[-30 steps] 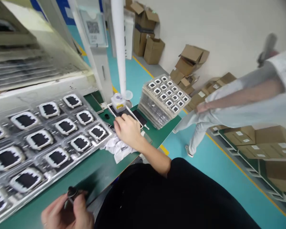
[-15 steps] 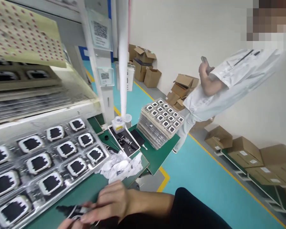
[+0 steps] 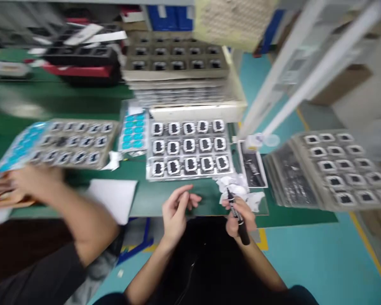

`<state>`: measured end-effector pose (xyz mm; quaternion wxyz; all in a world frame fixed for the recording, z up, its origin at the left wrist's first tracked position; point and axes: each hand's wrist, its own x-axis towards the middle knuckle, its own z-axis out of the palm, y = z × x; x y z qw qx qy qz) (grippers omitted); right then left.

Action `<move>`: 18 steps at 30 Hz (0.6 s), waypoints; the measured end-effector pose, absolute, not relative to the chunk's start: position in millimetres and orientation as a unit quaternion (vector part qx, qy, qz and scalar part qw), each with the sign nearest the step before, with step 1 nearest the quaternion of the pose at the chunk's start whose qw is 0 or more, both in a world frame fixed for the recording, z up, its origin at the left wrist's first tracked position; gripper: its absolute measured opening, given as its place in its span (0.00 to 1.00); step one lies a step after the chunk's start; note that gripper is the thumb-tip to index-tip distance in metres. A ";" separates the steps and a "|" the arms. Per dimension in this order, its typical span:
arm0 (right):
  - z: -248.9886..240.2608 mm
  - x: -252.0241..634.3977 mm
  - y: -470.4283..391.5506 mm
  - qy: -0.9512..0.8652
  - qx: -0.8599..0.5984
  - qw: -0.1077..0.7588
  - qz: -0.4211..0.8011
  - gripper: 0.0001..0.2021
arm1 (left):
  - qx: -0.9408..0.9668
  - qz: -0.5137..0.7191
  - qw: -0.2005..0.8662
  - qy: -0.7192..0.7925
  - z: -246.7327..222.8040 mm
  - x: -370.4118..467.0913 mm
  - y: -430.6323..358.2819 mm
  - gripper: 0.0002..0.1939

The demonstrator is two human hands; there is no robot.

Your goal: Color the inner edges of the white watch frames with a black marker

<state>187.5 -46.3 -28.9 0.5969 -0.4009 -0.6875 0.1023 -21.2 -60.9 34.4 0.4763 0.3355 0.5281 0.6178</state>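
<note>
My right hand (image 3: 241, 216) is closed around a black marker-like pen (image 3: 238, 214), its dark tip pointing up and away from me, beside crumpled white cloth (image 3: 235, 186). Over the front edge of the green bench, my left hand (image 3: 178, 209) has its fingers apart and holds nothing. Beyond both hands lies a clear plastic tray (image 3: 181, 156) with rows of white-framed, black-centred parts. A small white box (image 3: 260, 169) with dark tools stands right of the tray.
At the left, a co-worker's arm (image 3: 76, 207) reaches over the bench near another parts tray (image 3: 111, 148). White paper (image 3: 114, 195) lies between us. Stacked trays (image 3: 307, 169) stand at the right. A white post (image 3: 279, 72) rises behind the box.
The view has swung left, from the aisle and a standing person to the bench. My hands, earlier together at the bottom around a dark object, are now apart; my right holds the pen.
</note>
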 end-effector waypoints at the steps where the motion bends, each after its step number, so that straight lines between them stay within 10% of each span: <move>1: -29.7 188.2 -42.8 -0.676 -0.384 0.619 0.107 0.14 | 0.340 0.637 0.457 0.519 35.0 -29.3 -55.2 0.22; 7: -29.7 181.2 -30.7 -0.674 -0.333 0.653 0.088 0.16 | 0.489 0.658 0.251 0.514 52.7 -78.3 -22.1 0.17; 18: -6.3 175.2 -39.5 -0.670 -0.364 0.642 0.081 0.11 | 0.769 0.191 0.052 0.608 77.7 -90.8 61.5 0.23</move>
